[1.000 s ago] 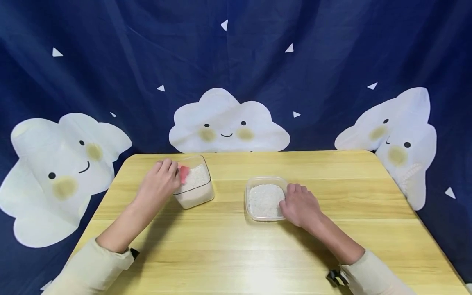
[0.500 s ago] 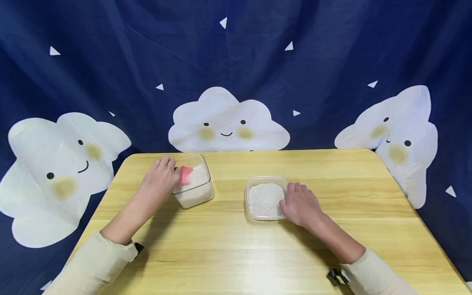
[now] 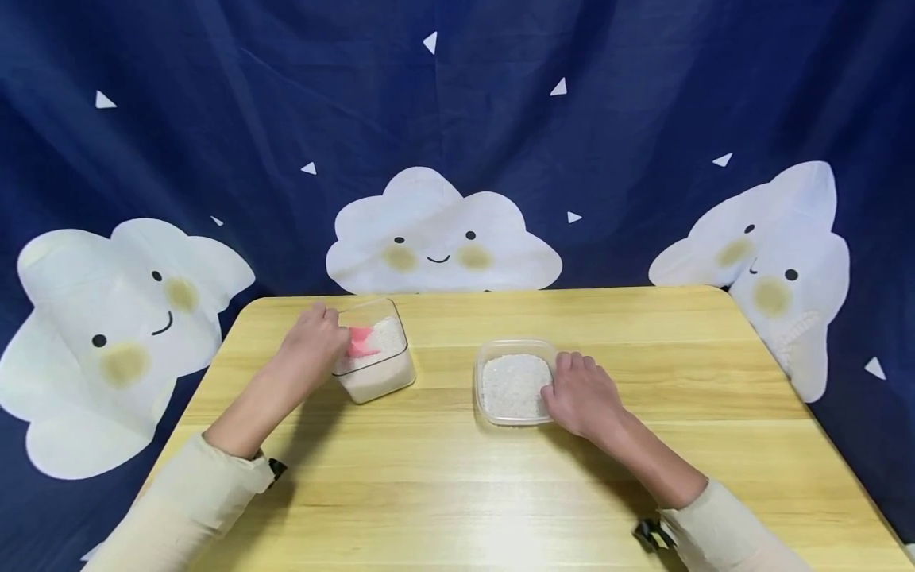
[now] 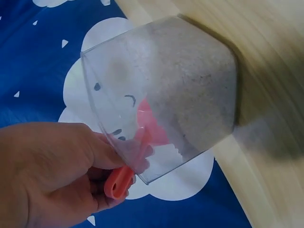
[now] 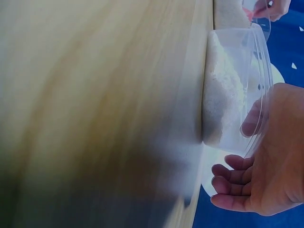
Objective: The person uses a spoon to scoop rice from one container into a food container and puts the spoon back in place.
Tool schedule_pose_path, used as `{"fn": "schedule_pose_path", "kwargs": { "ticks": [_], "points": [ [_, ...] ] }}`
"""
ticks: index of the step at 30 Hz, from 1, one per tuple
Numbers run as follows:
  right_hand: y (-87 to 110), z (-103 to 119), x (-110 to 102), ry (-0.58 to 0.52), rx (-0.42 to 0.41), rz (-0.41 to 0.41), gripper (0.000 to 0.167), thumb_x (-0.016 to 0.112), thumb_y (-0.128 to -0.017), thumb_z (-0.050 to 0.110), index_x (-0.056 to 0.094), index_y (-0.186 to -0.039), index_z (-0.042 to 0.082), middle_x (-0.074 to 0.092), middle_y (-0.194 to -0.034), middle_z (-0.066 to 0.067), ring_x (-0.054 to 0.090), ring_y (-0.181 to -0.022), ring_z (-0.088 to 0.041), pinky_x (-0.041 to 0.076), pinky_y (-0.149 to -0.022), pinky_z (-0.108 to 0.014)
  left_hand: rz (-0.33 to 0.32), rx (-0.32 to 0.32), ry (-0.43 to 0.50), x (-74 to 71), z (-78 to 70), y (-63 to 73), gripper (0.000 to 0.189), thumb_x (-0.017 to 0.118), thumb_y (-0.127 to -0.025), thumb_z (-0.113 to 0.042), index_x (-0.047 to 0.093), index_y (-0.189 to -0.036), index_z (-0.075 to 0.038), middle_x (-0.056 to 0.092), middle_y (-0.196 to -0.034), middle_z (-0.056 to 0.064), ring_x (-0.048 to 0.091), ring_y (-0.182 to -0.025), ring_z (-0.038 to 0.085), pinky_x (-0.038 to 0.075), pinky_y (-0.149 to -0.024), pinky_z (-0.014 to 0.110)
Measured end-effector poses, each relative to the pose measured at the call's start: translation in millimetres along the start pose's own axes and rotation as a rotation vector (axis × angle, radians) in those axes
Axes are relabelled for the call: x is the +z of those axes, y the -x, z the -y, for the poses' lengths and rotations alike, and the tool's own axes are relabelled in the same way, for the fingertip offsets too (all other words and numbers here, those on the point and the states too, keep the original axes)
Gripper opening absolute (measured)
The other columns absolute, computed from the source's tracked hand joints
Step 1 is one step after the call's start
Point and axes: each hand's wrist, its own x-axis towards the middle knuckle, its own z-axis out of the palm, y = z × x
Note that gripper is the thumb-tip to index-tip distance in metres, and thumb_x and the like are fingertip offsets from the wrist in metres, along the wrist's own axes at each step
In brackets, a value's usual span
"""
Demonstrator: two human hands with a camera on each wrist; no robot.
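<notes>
My left hand (image 3: 309, 348) pinches the handle of a small pink scoop (image 3: 362, 342) at the near-left rim of a tall clear container (image 3: 380, 380). White grains (image 3: 388, 337), looking like rice, fill its lower part. In the left wrist view the scoop's handle (image 4: 118, 182) sticks out over the rim, while its pink head (image 4: 151, 124) dips into the grains. Farther right, my right hand (image 3: 584, 396) grips the side of a low translucent plastic box (image 3: 513, 422) holding similar white grains (image 3: 516, 385). The right wrist view shows the thumb (image 5: 251, 118) inside its rim and the fingers curled outside.
Both containers stand on a light wooden table (image 3: 457, 485), a hand's width or so apart. Behind the table's far edge hangs a dark blue curtain (image 3: 500, 103) with white clouds and triangles.
The scoop's head has shifted slightly right and lower into the grains as my left hand tilts. My right hand and the low box keep their place.
</notes>
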Motion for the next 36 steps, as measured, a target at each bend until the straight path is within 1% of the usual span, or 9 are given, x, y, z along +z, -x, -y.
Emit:
{"fn": "schedule_pose_path", "kwargs": {
  "ticks": [5, 10, 12, 14, 16, 19, 22, 29, 36],
  "points": [
    [0.2, -2, 0, -0.007, 0.001, -0.001, 0.033, 0.044, -0.096, 0.026, 0.05, -0.106, -0.006, 0.05, -0.094, -0.016, 0.05, -0.089, -0.032, 0.045, -0.082, -0.047, 0.04, -0.012, 0.013, -1.8, -2.3, -4.0, 0.007, 0.08, -0.077, 0.002, 0.076, -0.075, -0.003, 0.066, -0.078, 0.02, 0.057, -0.077, 0.035, 0.054, -0.075, 0.048],
    [-0.9, -2, 1, -0.005, 0.004, 0.003, 0.034, 0.043, -0.096, 0.025, 0.05, -0.107, -0.006, 0.05, -0.095, -0.016, 0.05, -0.091, -0.034, 0.045, -0.084, -0.048, 0.117, -0.046, 0.031, -2.2, -5.3, -7.9, 0.011, 0.08, -0.08, 0.001, 0.075, -0.075, -0.008, 0.066, -0.082, 0.018, 0.057, -0.083, 0.035, 0.053, -0.079, 0.048],
    [-1.5, -2, 1, -0.007, 0.002, 0.006, 0.035, 0.043, -0.096, 0.026, 0.05, -0.108, -0.006, 0.051, -0.096, -0.017, 0.05, -0.092, -0.034, 0.045, -0.084, -0.049, 0.132, -0.059, 0.025, -1.0, -6.4, -8.7, 0.013, 0.081, -0.081, -0.002, 0.074, -0.074, -0.01, 0.066, -0.083, 0.017, 0.057, -0.085, 0.034, 0.052, -0.08, 0.047],
    [-1.7, -1, 1, -0.005, 0.002, 0.012, 0.035, 0.042, -0.097, 0.026, 0.05, -0.108, -0.006, 0.051, -0.096, -0.017, 0.05, -0.092, -0.034, 0.045, -0.084, -0.049, 0.118, -0.064, 0.013, 0.9, -7.1, -8.5, 0.014, 0.081, -0.081, -0.004, 0.072, -0.072, -0.011, 0.065, -0.082, 0.016, 0.057, -0.084, 0.032, 0.052, -0.077, 0.045],
    [-1.4, -1, 0, -0.002, 0.001, 0.015, 0.034, 0.042, -0.096, 0.026, 0.05, -0.107, -0.006, 0.05, -0.095, -0.016, 0.05, -0.091, -0.034, 0.045, -0.084, -0.049, 0.078, -0.068, 0.007, 3.0, -7.4, -7.6, 0.015, 0.08, -0.081, -0.004, 0.072, -0.07, -0.01, 0.065, -0.08, 0.015, 0.057, -0.081, 0.032, 0.051, -0.074, 0.044],
    [-0.3, -1, -1, 0.003, 0.001, 0.013, 0.033, 0.043, -0.096, 0.025, 0.049, -0.105, -0.006, 0.049, -0.094, -0.016, 0.049, -0.089, -0.033, 0.045, -0.083, -0.048, 0.015, -0.07, 0.013, 5.2, -7.4, -6.1, 0.016, 0.072, -0.083, 0.003, 0.072, -0.071, -0.007, 0.064, -0.077, 0.016, 0.057, -0.076, 0.031, 0.05, -0.07, 0.043],
    [0.4, -1, -1, 0.005, -0.003, 0.007, 0.032, 0.043, -0.096, 0.025, 0.049, -0.104, -0.005, 0.049, -0.093, -0.016, 0.049, -0.088, -0.033, 0.045, -0.081, -0.048, -0.021, -0.087, 0.044, 6.2, -7.5, -5.1, 0.017, 0.067, -0.083, 0.006, 0.071, -0.071, -0.004, 0.063, -0.075, 0.016, 0.056, -0.074, 0.032, 0.049, -0.068, 0.043],
    [1.4, 1, -1, 0.005, -0.005, 0.007, 0.032, 0.043, -0.096, 0.025, 0.049, -0.104, -0.006, 0.049, -0.092, -0.015, 0.049, -0.086, -0.031, 0.045, -0.08, -0.046, -0.064, -0.103, 0.09, 8.9, -7.7, -2.9, 0.018, 0.068, -0.083, 0.004, 0.068, -0.067, -0.005, 0.061, -0.073, 0.017, 0.055, -0.073, 0.034, 0.047, -0.063, 0.043],
    [1.2, 0, 0, 0.003, 0.008, -0.008, 0.031, 0.043, -0.095, 0.023, 0.05, -0.103, -0.006, 0.05, -0.092, -0.015, 0.05, -0.086, -0.032, 0.046, -0.08, -0.047, -0.045, -0.13, 0.168, 7.8, -7.9, 0.5, 0.011, 0.079, -0.077, -0.002, 0.073, -0.071, -0.009, 0.06, -0.074, 0.013, 0.054, -0.074, 0.032, 0.048, -0.066, 0.043]
  ]
}}
